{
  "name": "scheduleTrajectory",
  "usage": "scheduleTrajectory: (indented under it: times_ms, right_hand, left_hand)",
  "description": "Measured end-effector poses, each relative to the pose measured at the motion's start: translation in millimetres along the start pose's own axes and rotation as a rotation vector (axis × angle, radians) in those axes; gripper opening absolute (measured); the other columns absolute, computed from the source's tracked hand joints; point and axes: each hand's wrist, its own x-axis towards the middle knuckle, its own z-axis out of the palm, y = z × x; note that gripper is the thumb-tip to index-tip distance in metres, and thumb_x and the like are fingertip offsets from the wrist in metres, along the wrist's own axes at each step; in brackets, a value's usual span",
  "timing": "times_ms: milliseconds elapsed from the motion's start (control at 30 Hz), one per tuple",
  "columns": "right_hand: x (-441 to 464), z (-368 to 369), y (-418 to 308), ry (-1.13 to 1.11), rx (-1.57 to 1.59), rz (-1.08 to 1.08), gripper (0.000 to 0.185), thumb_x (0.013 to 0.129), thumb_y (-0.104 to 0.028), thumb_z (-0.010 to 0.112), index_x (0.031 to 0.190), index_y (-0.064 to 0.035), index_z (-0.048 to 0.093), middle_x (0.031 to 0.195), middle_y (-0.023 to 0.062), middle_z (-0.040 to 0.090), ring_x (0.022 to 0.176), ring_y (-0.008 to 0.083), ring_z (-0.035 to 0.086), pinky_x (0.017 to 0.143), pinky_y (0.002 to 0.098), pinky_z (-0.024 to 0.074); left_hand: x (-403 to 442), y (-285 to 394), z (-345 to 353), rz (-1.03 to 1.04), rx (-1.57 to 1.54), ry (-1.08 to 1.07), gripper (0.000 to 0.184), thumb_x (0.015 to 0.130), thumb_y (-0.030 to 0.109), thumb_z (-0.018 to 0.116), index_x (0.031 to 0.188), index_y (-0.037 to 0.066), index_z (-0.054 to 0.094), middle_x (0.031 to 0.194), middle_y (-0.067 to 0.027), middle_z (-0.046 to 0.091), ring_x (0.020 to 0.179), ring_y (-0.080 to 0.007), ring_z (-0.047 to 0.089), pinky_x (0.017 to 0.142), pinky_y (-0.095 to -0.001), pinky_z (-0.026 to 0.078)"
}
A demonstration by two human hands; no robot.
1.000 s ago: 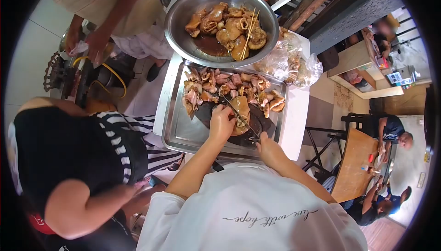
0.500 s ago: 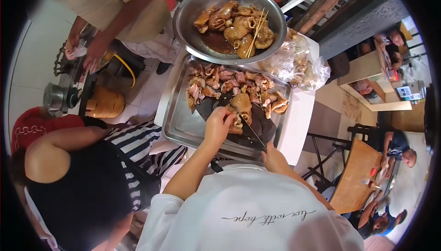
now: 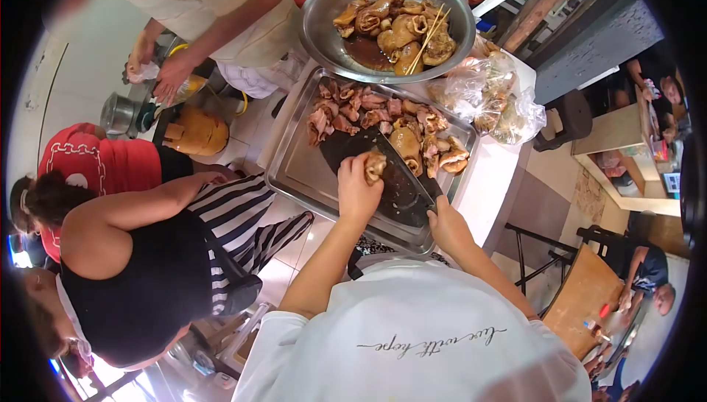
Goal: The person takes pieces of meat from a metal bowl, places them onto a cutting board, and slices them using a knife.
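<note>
On the steel tray [image 3: 300, 171], set on the white desk [image 3: 482, 188], the left hand [image 3: 359, 183] holds a small meat piece [image 3: 375, 167] in curled fingers over the dark cutting board [image 3: 342, 146]. To its right, the knife [image 3: 409, 168] extends diagonally over the board, with a larger meat piece [image 3: 406, 144] just beyond the blade. Farther right, the right hand [image 3: 449, 225] grips the knife's handle end, and plastic bags [image 3: 508, 104] lie beyond the tray.

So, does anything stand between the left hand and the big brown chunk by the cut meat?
Yes: the knife in the right hand slants between the left hand, holding a meat piece, and the brown chunk.
</note>
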Motion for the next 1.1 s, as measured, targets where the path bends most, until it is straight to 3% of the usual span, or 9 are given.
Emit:
scheduleTrajectory:
  times_ms: [167, 233, 300, 367, 500, 567, 633, 733, 1100]
  right_hand:
    - [-8, -5, -12, -0.020, 0.078, 0.016, 0.023, 0.092, -0.015, 0.051, 0.098, 0.0031, 0.039, 0.075, 0.0289, 0.058, 0.072, 0.0470, 0.058, 0.065, 0.0536, 0.0448]
    - [-15, -7, -20, -0.002, 0.134, -0.013, 0.023, 0.092, -0.016, 0.052, 0.096, 0.0028, 0.038, 0.074, 0.0286, 0.057, 0.071, 0.0473, 0.057, 0.064, 0.0532, 0.0436]
    - [-21, -7, -23, 0.018, 0.160, -0.019, 0.023, 0.093, -0.016, 0.052, 0.095, 0.0023, 0.038, 0.074, 0.0285, 0.057, 0.071, 0.0473, 0.057, 0.063, 0.0529, 0.0432]
    - [-25, -7, -26, 0.030, 0.185, -0.029, 0.023, 0.093, -0.016, 0.052, 0.094, 0.0019, 0.037, 0.075, 0.0284, 0.057, 0.071, 0.0473, 0.057, 0.063, 0.0525, 0.0428]
    - [-28, -2, -34, 0.032, 0.125, -0.031, 0.024, 0.092, -0.017, 0.053, 0.093, 0.0011, 0.036, 0.077, 0.0281, 0.057, 0.072, 0.0469, 0.057, 0.062, 0.0522, 0.0439]
    - [-28, 3, -29, 0.029, 0.065, -0.024, 0.025, 0.092, -0.017, 0.054, 0.094, 0.0009, 0.037, 0.079, 0.0274, 0.057, 0.073, 0.0463, 0.057, 0.063, 0.0520, 0.0446]
    - [-28, 9, -23, 0.063, -0.040, -0.086, 0.024, 0.091, -0.018, 0.054, 0.094, -0.0001, 0.038, 0.082, 0.0247, 0.058, 0.074, 0.0441, 0.059, 0.063, 0.0509, 0.0464]
    - [-31, 5, -23, 0.051, -0.070, -0.038, 0.022, 0.090, -0.017, 0.056, 0.098, -0.0022, 0.042, 0.085, 0.0220, 0.059, 0.077, 0.0422, 0.059, 0.066, 0.0475, 0.0458]
    - [-23, -4, -34, 0.008, -0.174, 0.000, 0.020, 0.091, -0.015, 0.053, 0.095, 0.0007, 0.042, 0.081, 0.0257, 0.059, 0.075, 0.0436, 0.060, 0.066, 0.0495, 0.0466]
  left_hand:
    - [16, -11, -25, -0.159, -0.192, 0.006, 0.030, 0.075, 0.009, 0.062, 0.103, -0.001, 0.060, 0.094, -0.0206, 0.062, 0.086, -0.0344, 0.062, 0.077, -0.0382, 0.049]
    - [22, -6, -38, -0.389, -0.262, -0.176, 0.029, 0.079, 0.013, 0.061, 0.104, -0.001, 0.061, 0.089, -0.0218, 0.065, 0.080, -0.0302, 0.065, 0.070, -0.0353, 0.050]
    - [23, -24, -30, -0.325, -0.273, -0.192, 0.028, 0.082, 0.015, 0.060, 0.105, -0.002, 0.061, 0.085, -0.0193, 0.066, 0.074, -0.0245, 0.066, 0.065, -0.0328, 0.050]
    - [24, -35, -24, -0.444, -0.537, -0.351, 0.030, 0.080, 0.009, 0.062, 0.107, -0.002, 0.059, 0.089, -0.0098, 0.064, 0.073, -0.0165, 0.063, 0.064, -0.0282, 0.050]
    - [25, -29, -16, -0.727, -0.724, -0.516, 0.030, 0.079, 0.007, 0.065, 0.107, -0.002, 0.059, 0.088, -0.0072, 0.062, 0.076, -0.0171, 0.063, 0.065, -0.0301, 0.054]
    - [25, -35, -9, -0.704, -0.601, -0.581, 0.029, 0.078, 0.006, 0.066, 0.106, -0.001, 0.059, 0.086, -0.0099, 0.062, 0.075, -0.0205, 0.063, 0.067, -0.0324, 0.053]
    - [22, -42, -5, -0.102, 0.017, -0.256, 0.027, 0.078, 0.007, 0.066, 0.103, -0.002, 0.060, 0.087, -0.0153, 0.063, 0.077, -0.0268, 0.063, 0.070, -0.0356, 0.051]
    - [24, -30, 0, -0.215, -0.154, -0.151, 0.023, 0.077, 0.007, 0.065, 0.098, -0.002, 0.062, 0.095, -0.0213, 0.063, 0.088, -0.0377, 0.061, 0.079, -0.0427, 0.049]
    - [31, -29, 2, 0.016, -0.223, -0.150, 0.017, 0.075, 0.004, 0.067, 0.091, 0.000, 0.065, 0.086, -0.0172, 0.063, 0.083, -0.0353, 0.062, 0.074, -0.0410, 0.049]
